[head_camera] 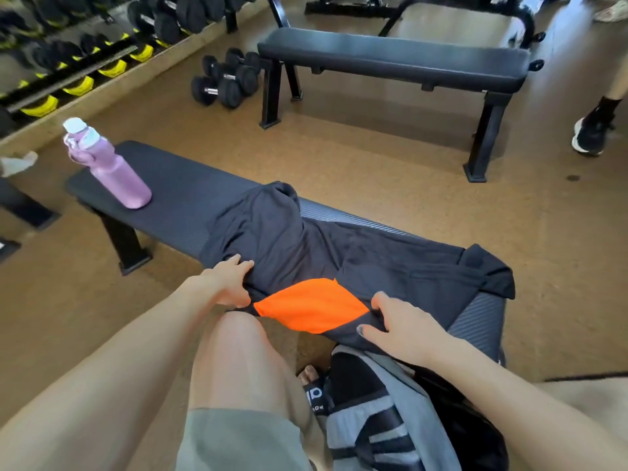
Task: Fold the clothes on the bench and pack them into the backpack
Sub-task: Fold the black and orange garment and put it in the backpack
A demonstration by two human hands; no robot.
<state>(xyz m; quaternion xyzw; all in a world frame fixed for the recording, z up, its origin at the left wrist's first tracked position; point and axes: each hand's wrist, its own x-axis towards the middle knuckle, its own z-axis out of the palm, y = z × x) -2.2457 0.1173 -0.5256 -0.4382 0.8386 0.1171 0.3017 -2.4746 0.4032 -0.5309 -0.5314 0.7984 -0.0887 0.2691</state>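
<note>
A dark navy garment with an orange panel lies spread along the black bench. My left hand grips its near left edge, fingers on top and thumb under the fabric. My right hand pinches the near edge just right of the orange panel. A grey and black backpack stands open on the floor below my right arm, against the bench's near side.
A pink water bottle stands at the bench's far left end. A second black bench stands beyond, with dumbbells beside it and a dumbbell rack at top left. Another person's shoe is at the right edge.
</note>
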